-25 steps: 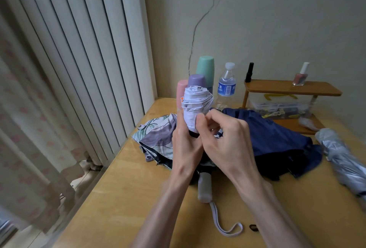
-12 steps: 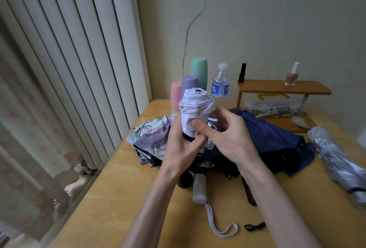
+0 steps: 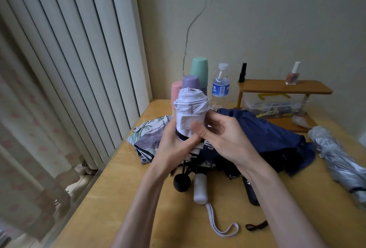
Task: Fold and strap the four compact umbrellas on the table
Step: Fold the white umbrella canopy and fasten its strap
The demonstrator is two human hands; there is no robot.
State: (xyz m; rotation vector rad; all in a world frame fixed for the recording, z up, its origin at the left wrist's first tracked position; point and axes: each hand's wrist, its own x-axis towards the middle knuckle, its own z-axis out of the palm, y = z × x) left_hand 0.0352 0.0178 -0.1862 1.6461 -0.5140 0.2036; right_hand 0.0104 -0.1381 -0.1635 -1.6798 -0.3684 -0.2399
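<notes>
I hold a rolled white umbrella (image 3: pixel 191 113) upright above the table. My left hand (image 3: pixel 174 148) grips its lower part from the left. My right hand (image 3: pixel 223 138) has its thumb pressed on the front of the roll, fingers curled behind it. Its white handle (image 3: pixel 200 189) with a wrist loop (image 3: pixel 221 228) points down toward me. Under it lie a floral umbrella (image 3: pixel 146 134) and a loose navy umbrella (image 3: pixel 267 134). A silver folded umbrella (image 3: pixel 340 160) lies at the right edge.
At the back stand pink (image 3: pixel 175 91), purple (image 3: pixel 191 82) and green (image 3: pixel 199 69) cups, a water bottle (image 3: pixel 220 87) and a wooden shelf (image 3: pixel 283 89) with nail polish (image 3: pixel 292 74). Black handles (image 3: pixel 181 182) (image 3: pixel 251 192) and a black loop (image 3: pixel 256 226) lie on the table (image 3: pixel 111 198). Blinds hang left.
My right thumb has slid across the front of the white roll; the umbrella stays upright in my left hand. The camera has shifted slightly.
</notes>
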